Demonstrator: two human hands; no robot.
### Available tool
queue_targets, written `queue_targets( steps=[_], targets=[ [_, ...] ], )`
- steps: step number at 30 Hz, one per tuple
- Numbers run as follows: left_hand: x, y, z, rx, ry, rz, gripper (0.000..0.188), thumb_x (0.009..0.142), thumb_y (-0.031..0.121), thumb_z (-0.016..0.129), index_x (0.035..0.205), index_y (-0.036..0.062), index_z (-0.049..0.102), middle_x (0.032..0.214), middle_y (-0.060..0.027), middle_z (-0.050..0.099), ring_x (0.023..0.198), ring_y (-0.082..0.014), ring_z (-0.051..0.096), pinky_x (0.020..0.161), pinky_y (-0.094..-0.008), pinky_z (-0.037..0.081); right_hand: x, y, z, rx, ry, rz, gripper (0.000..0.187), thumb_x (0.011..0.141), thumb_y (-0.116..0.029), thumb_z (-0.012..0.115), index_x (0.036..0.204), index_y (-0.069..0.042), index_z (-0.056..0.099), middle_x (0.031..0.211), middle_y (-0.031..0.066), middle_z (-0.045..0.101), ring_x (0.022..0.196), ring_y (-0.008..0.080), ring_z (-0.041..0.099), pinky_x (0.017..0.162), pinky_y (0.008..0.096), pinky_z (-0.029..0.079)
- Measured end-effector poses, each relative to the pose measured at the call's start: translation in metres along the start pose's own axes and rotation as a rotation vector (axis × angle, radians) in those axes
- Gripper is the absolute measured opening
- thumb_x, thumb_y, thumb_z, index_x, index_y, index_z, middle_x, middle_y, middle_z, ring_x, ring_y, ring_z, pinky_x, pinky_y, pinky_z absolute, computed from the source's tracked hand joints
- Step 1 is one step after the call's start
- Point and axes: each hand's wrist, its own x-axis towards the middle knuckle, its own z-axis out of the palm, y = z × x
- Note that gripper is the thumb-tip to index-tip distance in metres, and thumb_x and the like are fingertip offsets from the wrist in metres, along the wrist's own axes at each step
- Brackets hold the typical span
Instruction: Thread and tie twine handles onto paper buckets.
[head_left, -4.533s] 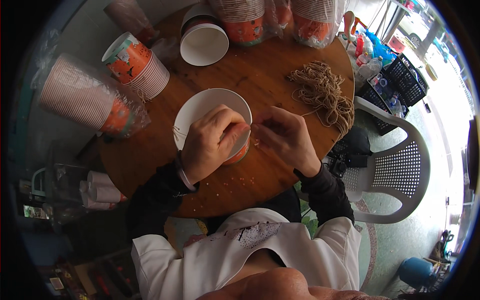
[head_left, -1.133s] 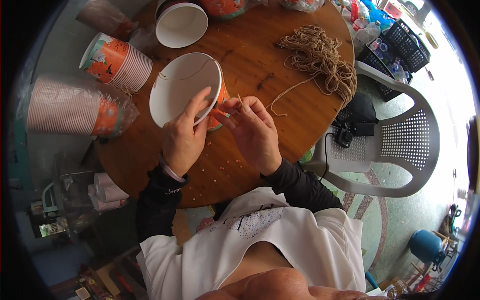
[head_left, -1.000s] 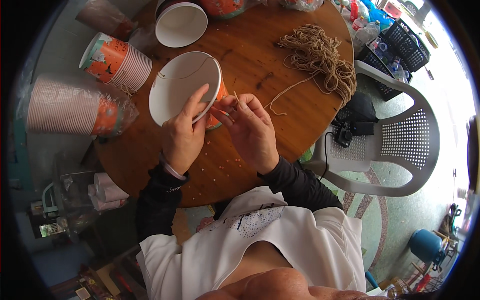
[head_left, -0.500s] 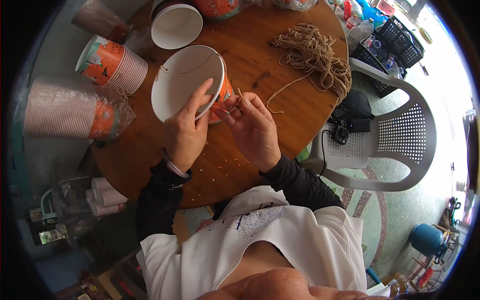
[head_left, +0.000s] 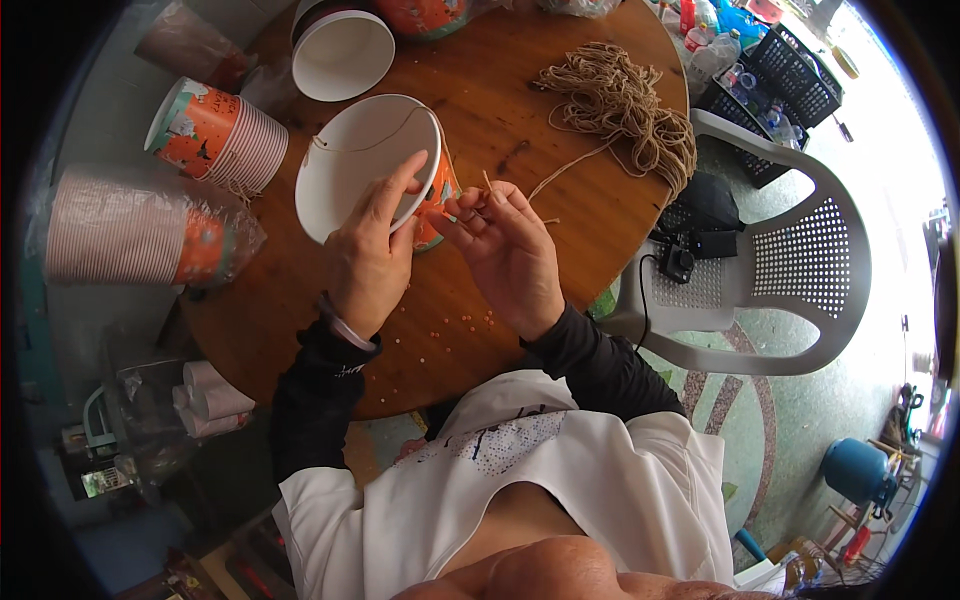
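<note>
A paper bucket (head_left: 350, 185), white inside and orange outside, lies tilted on the wooden table with its mouth toward me. My left hand (head_left: 372, 255) grips its right rim, thumb apart from the raised forefinger. A thin tan cord (head_left: 385, 140) passes through the left side of the bucket's wall, crosses the mouth and drops over the rim down the outside. Just right of the bucket, my right hand (head_left: 505, 245) pinches the cord, whose short end pokes up above the fingertips. The left hand's lower fingers are partly hidden behind the rim.
A heap of tan cord (head_left: 620, 110) lies at the table's far right, one strand trailing toward me. Stacked paper buckets (head_left: 215, 130) stand at left, and another bucket (head_left: 343, 58) lies behind. Small orange and white discs (head_left: 440, 335) are scattered nearby. A grey plastic chair (head_left: 740, 300) stands right.
My right hand has drawn slightly away from the bucket, and the cord now runs straighter from the rim to its fingers. The left hand stays on the rim; the view has shifted a little.
</note>
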Motion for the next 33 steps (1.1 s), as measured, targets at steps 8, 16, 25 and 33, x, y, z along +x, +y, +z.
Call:
queue_targets(
  steps=[8,16,25,33],
  targets=[
    [-0.003,-0.005,0.003,-0.028,0.001,-0.003,0.054,0.084,-0.005,0.064,0.134,0.0141,0.055,0.106,-0.0138,0.069,0.094,-0.0294,0.069,0.076,-0.0392,0.054,0.0,0.009,0.001,-0.315,-0.142,-0.166,0.004,0.101,-0.008,0.047,0.1,-0.005,0.049,0.106,0.0098,0.061,0.109,0.021,0.061,0.102,0.0388,0.046],
    [-0.009,-0.009,0.001,-0.031,0.014,0.008,0.052,0.085,-0.003,0.064,0.134,0.0131,0.056,0.097,-0.015,0.07,0.088,-0.0295,0.07,0.073,-0.0385,0.054,-0.011,0.011,0.008,-1.245,-0.509,-0.589,0.016,0.088,0.006,0.06,0.1,-0.001,0.052,0.098,0.014,0.057,0.091,0.03,0.06,0.08,0.0346,0.049],
    [-0.005,-0.012,-0.006,-0.243,-0.069,-0.006,0.054,0.086,-0.009,0.06,0.135,0.0103,0.053,0.104,-0.0168,0.07,0.092,-0.0285,0.071,0.077,-0.0358,0.057,-0.009,0.002,0.008,-1.257,-0.427,-0.522,0.005,0.095,0.003,0.052,0.099,0.0,0.049,0.102,0.0127,0.061,0.095,0.0224,0.062,0.086,0.0324,0.048],
    [-0.004,-0.003,-0.004,-0.22,-0.07,-0.035,0.053,0.083,-0.01,0.063,0.131,0.0109,0.055,0.097,-0.0119,0.07,0.088,-0.0242,0.071,0.072,-0.0334,0.057,0.006,-0.003,0.0,-0.746,-0.197,-0.311,0.011,0.102,-0.013,0.051,0.102,-0.002,0.048,0.099,0.0064,0.062,0.094,0.0123,0.059,0.086,0.0276,0.048]
  ],
)
